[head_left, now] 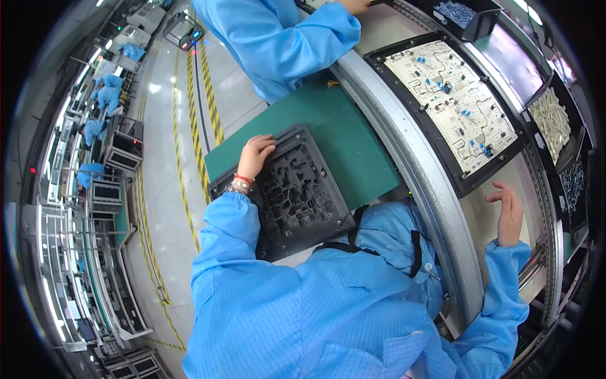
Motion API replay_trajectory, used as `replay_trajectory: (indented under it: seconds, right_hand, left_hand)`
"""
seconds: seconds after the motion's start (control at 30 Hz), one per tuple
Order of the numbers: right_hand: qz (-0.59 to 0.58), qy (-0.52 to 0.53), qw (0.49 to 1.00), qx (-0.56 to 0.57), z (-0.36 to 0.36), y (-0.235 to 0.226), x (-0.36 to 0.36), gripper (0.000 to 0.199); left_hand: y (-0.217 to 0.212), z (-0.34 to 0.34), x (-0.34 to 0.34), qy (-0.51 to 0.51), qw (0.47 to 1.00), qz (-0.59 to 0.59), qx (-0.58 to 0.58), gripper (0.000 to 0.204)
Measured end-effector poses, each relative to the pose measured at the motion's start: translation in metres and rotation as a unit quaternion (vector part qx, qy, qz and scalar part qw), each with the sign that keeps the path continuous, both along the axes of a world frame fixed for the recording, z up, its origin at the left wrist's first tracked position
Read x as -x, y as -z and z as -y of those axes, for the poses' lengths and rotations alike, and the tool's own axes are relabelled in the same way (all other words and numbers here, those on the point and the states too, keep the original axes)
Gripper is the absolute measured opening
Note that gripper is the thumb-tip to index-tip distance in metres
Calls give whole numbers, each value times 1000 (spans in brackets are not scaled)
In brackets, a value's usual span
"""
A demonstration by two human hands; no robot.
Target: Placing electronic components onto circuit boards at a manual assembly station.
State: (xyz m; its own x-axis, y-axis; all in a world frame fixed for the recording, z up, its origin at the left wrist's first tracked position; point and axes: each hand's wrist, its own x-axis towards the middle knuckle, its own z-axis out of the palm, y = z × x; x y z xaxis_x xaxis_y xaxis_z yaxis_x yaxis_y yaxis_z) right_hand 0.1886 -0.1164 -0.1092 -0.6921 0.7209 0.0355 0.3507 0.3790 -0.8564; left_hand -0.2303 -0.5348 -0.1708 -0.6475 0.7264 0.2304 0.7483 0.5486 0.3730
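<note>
My left hand (254, 156) rests on the far left edge of a black moulded fixture tray (297, 192), fingers curled over its rim. The tray lies on a green mat (341, 136) in front of me. My right hand (508, 211) hovers with fingers apart and nothing in it over the pale conveyor surface, just below a black carrier frame (470, 183) that holds a white circuit board (451, 101) dotted with small blue and black components. Both my arms are in blue coat sleeves.
A curved metal rail (410, 158) separates the green mat from the conveyor. Another person in a blue coat (278, 38) works at the far end. Bins of small parts (552, 120) line the right side. A floor with yellow striped lines (180, 158) lies left.
</note>
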Motion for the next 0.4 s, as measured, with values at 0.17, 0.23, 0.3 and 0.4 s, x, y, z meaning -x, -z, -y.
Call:
replay_trajectory:
  seconds: [0.17, 0.23, 0.3, 0.4]
  right_hand:
    - [-24, 16, 1000, -3, 7, -17, 1, 38]
    - [-26, 3, 1000, 2, 11, -26, 0, 38]
    - [-24, -9, 1000, 9, 18, -33, 2, 38]
    - [-81, -181, 978, -62, 39, -51, 25, 51]
  left_hand:
    - [-56, -28, -48, -40, 986, -162, 29, 17]
    - [-95, -40, -80, -62, 972, -225, 18, 20]
    - [-128, -53, -107, -13, 948, -318, 2, 24]
    - [-167, -65, -146, 19, 917, -397, -29, 31]
